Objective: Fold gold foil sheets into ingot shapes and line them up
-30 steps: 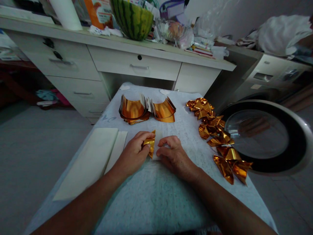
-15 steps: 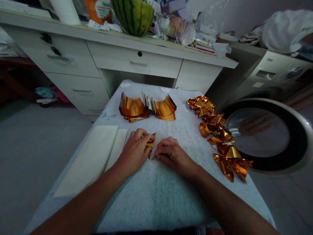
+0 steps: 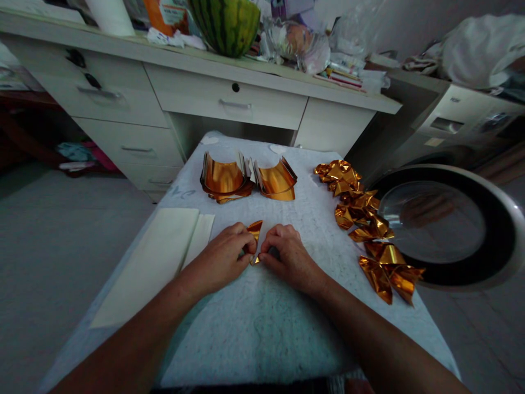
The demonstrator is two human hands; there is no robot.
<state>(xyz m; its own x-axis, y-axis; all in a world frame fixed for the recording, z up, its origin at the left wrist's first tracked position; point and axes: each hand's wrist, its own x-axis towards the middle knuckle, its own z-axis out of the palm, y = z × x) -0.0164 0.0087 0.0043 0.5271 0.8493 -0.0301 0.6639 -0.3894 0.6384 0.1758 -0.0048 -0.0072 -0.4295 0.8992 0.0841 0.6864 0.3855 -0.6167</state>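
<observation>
Your left hand [image 3: 229, 250] grips the gold foil [image 3: 255, 228], and your right hand [image 3: 290, 253] pinches the white paper [image 3: 258, 249] beside it.

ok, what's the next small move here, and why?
Probably hold the gold foil steady with the left hand and fold the white paper toward it with the right hand: the left fingers grip the foil, the right fingertips are at the paper beside it, and gold shows uncovered.

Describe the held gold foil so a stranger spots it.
On the cloth-covered table, find the left hand. The gold foil piece peeks out past it; unlike the curved sheets behind and crumpled foil at right, it is held.
</observation>
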